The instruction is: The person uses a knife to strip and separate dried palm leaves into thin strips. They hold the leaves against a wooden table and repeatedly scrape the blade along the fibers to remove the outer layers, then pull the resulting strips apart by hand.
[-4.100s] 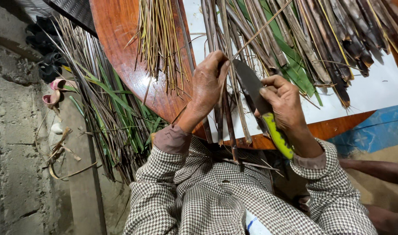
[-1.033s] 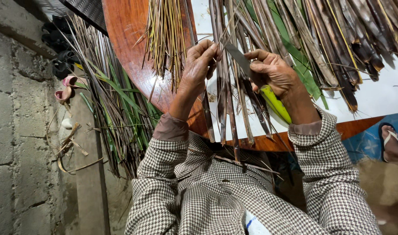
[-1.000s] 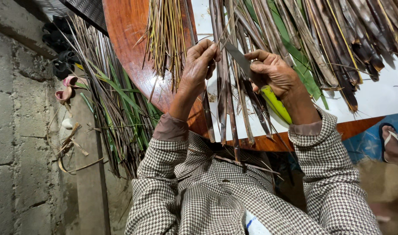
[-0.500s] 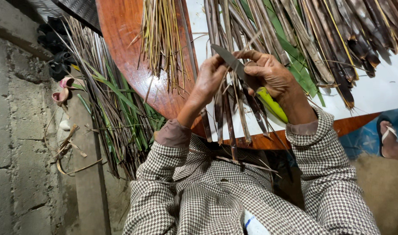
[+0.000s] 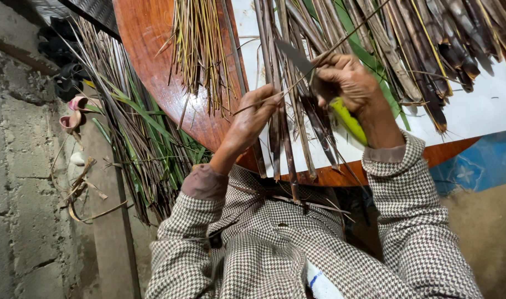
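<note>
Now the right hand (image 5: pixel 350 83) is gripping a knife (image 5: pixel 297 58) with a green handle. The left hand (image 5: pixel 253 119) is pinching a thin stick (image 5: pixel 297 83) that is lying across the blade. Both are sitting over a white sheet (image 5: pixel 485 111) on the round wooden table (image 5: pixel 153 61). Long dry stalks (image 5: pixel 419 50) are lying on the sheet, and a pale bundle (image 5: pixel 200 50) is lying to the left.

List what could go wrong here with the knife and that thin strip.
1. The knife blade lies close to the left hand pinching the thin strip; a slip might cut fingers.
2. The strip looks slender and may snap.
3. Loose stalks overhanging the table edge could slide off.
</note>
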